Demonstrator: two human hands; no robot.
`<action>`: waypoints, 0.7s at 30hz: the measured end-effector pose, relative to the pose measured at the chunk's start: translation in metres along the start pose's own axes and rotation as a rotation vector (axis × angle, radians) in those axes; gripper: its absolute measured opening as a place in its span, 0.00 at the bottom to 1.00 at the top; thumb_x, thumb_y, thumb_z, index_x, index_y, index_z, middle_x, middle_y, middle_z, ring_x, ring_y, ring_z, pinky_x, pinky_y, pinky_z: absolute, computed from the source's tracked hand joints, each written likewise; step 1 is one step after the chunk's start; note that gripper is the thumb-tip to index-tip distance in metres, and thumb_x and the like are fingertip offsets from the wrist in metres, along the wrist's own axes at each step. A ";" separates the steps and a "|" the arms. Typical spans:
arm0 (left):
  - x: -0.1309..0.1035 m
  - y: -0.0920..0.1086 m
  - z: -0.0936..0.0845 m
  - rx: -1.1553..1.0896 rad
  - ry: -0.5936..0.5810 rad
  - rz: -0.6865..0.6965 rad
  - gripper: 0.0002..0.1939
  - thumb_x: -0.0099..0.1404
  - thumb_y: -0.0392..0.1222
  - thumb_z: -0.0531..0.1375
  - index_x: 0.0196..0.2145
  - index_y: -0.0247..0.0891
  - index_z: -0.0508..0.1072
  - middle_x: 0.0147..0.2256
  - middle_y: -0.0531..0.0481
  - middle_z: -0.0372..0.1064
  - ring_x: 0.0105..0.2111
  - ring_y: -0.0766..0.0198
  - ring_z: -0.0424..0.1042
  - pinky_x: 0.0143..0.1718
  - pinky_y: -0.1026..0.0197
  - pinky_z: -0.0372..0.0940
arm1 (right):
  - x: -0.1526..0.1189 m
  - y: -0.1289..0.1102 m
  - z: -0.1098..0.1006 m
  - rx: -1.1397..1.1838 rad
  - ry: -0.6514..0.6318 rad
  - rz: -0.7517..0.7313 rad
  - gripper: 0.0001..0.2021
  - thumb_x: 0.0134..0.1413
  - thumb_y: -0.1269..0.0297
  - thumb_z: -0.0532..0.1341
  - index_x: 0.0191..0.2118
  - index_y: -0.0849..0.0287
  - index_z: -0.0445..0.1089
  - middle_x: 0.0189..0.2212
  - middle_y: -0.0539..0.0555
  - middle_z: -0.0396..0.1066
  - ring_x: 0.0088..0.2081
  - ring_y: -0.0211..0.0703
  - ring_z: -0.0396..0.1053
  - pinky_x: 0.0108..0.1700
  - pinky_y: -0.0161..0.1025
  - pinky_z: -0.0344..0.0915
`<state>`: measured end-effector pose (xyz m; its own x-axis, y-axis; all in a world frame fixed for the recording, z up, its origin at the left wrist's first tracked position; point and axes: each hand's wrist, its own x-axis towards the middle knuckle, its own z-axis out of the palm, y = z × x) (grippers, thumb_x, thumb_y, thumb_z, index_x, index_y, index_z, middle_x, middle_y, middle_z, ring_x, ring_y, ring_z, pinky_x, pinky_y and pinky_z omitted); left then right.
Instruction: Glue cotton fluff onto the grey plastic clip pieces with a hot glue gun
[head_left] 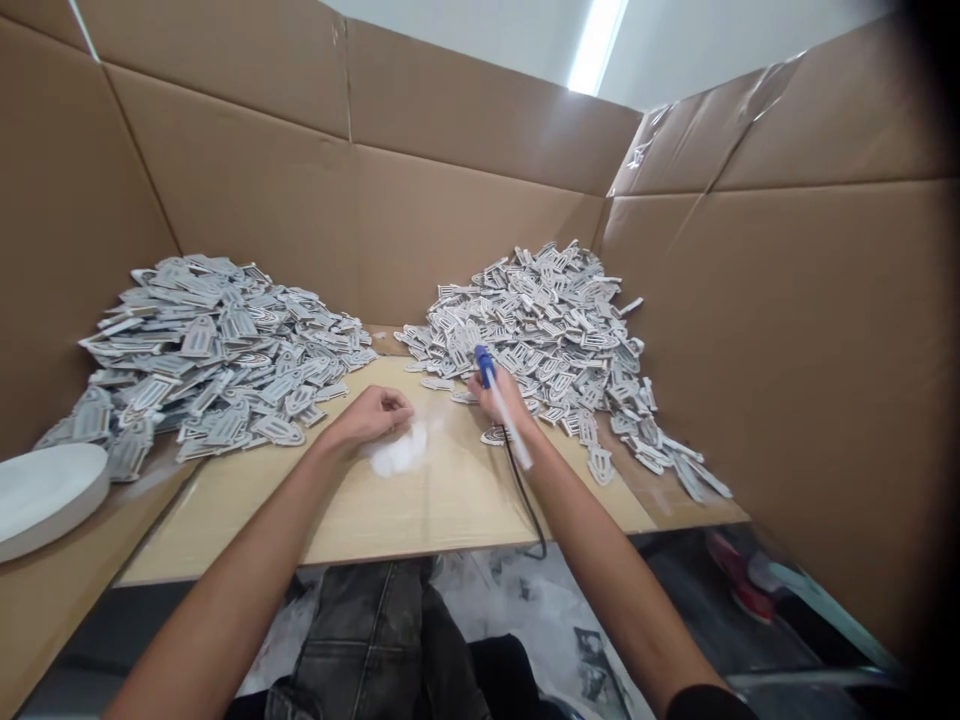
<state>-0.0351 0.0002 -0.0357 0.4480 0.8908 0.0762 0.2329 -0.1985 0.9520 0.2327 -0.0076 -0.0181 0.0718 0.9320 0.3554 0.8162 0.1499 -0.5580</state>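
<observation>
My left hand (375,412) is over the yellowish board (300,500), its fingers curled in. Whatever it may hold is hidden. Beside those fingers a white powdery patch (397,452) lies on the board. My right hand (504,398) grips a slim tool with a blue end and a whitish tube (514,430), at the front of the right pile. A black cord (525,495) runs below that hand and over the board's near edge. One flat slotted grey piece (495,435) lies just under my right wrist.
Heaps of similar flat grey slotted pieces stand at left (225,350) and right (555,320). Cardboard walls (480,210) enclose the back and sides. A round white dish (52,490) sits at the left edge. A red shoe (739,580) shows below right.
</observation>
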 end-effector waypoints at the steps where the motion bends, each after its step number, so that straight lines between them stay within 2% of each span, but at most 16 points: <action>1: 0.000 0.000 0.001 -0.003 0.021 -0.005 0.17 0.53 0.51 0.72 0.31 0.33 0.77 0.23 0.50 0.70 0.21 0.68 0.63 0.23 0.65 0.54 | -0.001 0.001 0.001 -0.047 -0.024 -0.007 0.09 0.60 0.63 0.60 0.45 0.59 0.71 0.39 0.56 0.78 0.39 0.47 0.74 0.43 0.38 0.66; 4: 0.001 0.002 0.003 -0.037 0.069 -0.007 0.18 0.52 0.51 0.73 0.30 0.34 0.76 0.21 0.53 0.66 0.20 0.69 0.61 0.22 0.65 0.53 | -0.003 0.000 0.004 -0.251 -0.104 -0.054 0.14 0.56 0.71 0.63 0.49 0.60 0.71 0.46 0.61 0.78 0.47 0.53 0.75 0.48 0.39 0.64; 6: 0.001 0.002 0.005 -0.076 0.085 -0.008 0.18 0.53 0.52 0.73 0.30 0.34 0.75 0.22 0.52 0.67 0.20 0.69 0.62 0.22 0.64 0.54 | -0.002 -0.001 0.008 -0.347 -0.160 -0.069 0.18 0.55 0.75 0.63 0.52 0.61 0.71 0.48 0.63 0.78 0.49 0.55 0.75 0.48 0.40 0.64; 11: 0.005 0.000 0.008 -0.097 0.121 -0.019 0.17 0.56 0.52 0.71 0.30 0.33 0.77 0.24 0.50 0.69 0.20 0.70 0.61 0.22 0.64 0.54 | 0.005 -0.003 0.014 -0.424 -0.202 -0.072 0.21 0.54 0.76 0.64 0.55 0.63 0.70 0.48 0.66 0.77 0.49 0.57 0.74 0.48 0.40 0.64; 17: 0.012 -0.004 0.009 -0.120 0.138 -0.018 0.21 0.54 0.56 0.73 0.31 0.33 0.78 0.27 0.48 0.72 0.21 0.69 0.63 0.23 0.63 0.54 | 0.012 0.002 0.014 -0.382 -0.212 -0.083 0.16 0.57 0.68 0.67 0.51 0.62 0.71 0.45 0.63 0.78 0.50 0.57 0.73 0.50 0.41 0.64; 21: 0.011 -0.004 0.010 -0.149 0.141 0.030 0.24 0.55 0.58 0.73 0.34 0.33 0.78 0.30 0.49 0.73 0.24 0.69 0.66 0.25 0.64 0.58 | 0.005 -0.004 0.013 -0.069 -0.119 -0.102 0.14 0.55 0.61 0.68 0.46 0.58 0.70 0.41 0.55 0.77 0.40 0.48 0.73 0.45 0.40 0.65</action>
<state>-0.0227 0.0070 -0.0413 0.3250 0.9359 0.1357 0.0867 -0.1724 0.9812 0.2222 0.0010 -0.0231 -0.0787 0.9463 0.3137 0.8536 0.2265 -0.4691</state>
